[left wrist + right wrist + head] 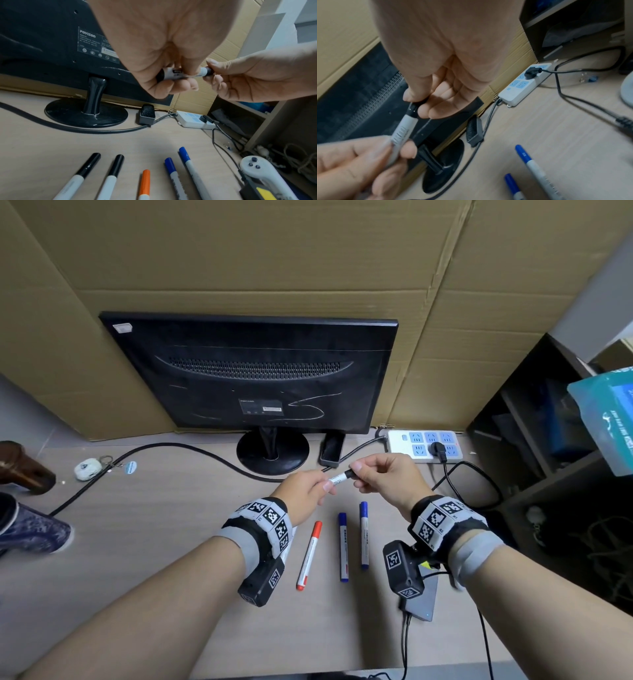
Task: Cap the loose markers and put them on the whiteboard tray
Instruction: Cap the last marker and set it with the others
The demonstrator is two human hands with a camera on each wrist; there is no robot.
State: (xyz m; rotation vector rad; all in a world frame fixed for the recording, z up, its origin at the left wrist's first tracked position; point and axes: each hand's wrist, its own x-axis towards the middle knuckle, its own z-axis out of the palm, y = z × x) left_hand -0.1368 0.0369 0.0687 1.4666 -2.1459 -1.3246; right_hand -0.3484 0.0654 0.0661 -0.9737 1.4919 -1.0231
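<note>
both forearms fill my near view. past them, on the desk (171, 542), lie a red marker (309, 554) and two blue markers (343, 546), capped. above these my left hand (303, 494) pinches the white barrel of a black marker (339, 478), held in the air, and my right hand (387, 477) pinches its black cap (350, 473). behind stands a monitor (253, 374), beside it a power strip (424, 446).

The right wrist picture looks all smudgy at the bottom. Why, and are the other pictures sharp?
In the right wrist view the left hand is blurred, close to the lens, and the black marker is soft; the left wrist view shows the marker sharper; the head view is sharp but bends straight edges like the cardboard.
</note>
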